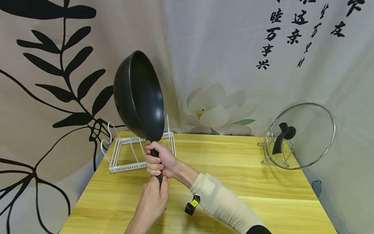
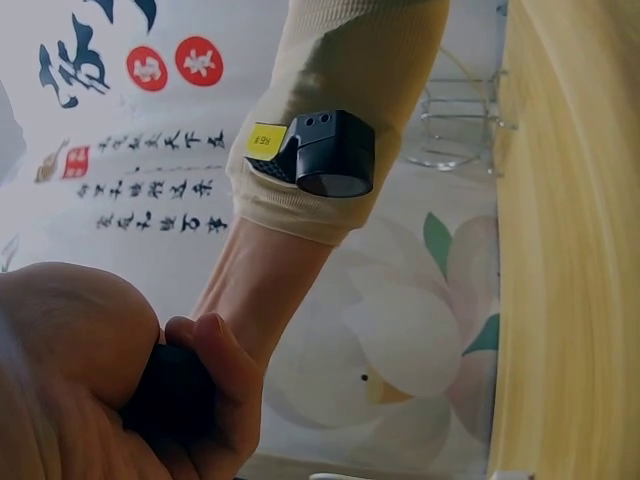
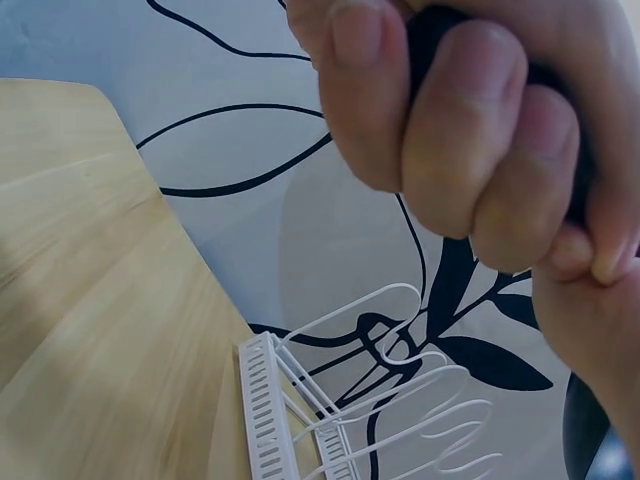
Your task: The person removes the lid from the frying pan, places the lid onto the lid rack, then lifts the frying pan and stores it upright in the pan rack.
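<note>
A black wok [image 1: 143, 97] is held up over the left part of the table, tilted with its bowl upward and its dark inside facing right. Both hands grip its long black handle [image 1: 155, 152]. Nearer the bowl, the right hand [image 1: 163, 161] has its fingers curled round the handle, as the right wrist view also shows. Just below it, the left hand [image 1: 153, 195] wraps the lower end, its thumb lying along the handle. In the left wrist view, the handle's rounded end [image 2: 175, 395] shows between thumb and fingers.
Behind and below the wok, a white wire rack [image 1: 128, 167] stands on the wooden table [image 1: 228, 172]. At the right edge, a glass lid [image 1: 333, 130] with a black knob leans upright in a small wire stand [image 1: 263, 161]. Printed curtains [image 1: 216, 65] hang behind the table.
</note>
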`<state>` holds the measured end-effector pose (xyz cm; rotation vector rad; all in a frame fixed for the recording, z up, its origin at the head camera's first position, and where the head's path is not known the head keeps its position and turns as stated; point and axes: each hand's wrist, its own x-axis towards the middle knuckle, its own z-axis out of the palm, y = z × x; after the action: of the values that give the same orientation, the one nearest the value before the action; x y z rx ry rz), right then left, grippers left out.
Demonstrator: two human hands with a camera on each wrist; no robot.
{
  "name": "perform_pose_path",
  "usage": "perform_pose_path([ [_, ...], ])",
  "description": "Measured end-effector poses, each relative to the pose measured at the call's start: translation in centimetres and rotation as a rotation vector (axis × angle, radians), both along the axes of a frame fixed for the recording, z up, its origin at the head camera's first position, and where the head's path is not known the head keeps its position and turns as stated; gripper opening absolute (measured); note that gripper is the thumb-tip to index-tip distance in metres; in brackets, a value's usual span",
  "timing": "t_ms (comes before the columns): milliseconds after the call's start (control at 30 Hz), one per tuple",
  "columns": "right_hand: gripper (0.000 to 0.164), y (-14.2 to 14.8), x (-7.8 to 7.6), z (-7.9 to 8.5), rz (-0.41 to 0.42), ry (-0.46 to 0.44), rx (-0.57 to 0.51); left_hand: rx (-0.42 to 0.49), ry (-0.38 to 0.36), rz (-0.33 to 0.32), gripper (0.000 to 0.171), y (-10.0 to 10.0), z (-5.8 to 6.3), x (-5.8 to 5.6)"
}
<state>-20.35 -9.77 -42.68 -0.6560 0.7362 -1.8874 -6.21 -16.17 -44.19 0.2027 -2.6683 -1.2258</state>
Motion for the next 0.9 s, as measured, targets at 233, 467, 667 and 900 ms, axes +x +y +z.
perform_pose_path([
  [233,0.033,-0.1,-0.3,-0.8,0.019,-0.039,0.027,0.018,-0.034,-0.018,0.030,-0.1,-0.2,-0.2],
  [467,0.033,-0.3,-0.5,-1.7,0.017,-0.066,0.045,0.040,-0.074,-0.023,0.027,-0.3,-0.5,-0.3],
  [667,0.036,-0.5,-0.8,-2.6,0.030,-0.093,0.056,0.050,-0.090,-0.033,0.027,-0.4,-1.0,-0.5],
  [900,0.038,-0.5,-1.1,-3.6,0.024,-0.129,0.077,0.033,-0.072,-0.032,0.029,-0.4,-1.9,-0.8],
])
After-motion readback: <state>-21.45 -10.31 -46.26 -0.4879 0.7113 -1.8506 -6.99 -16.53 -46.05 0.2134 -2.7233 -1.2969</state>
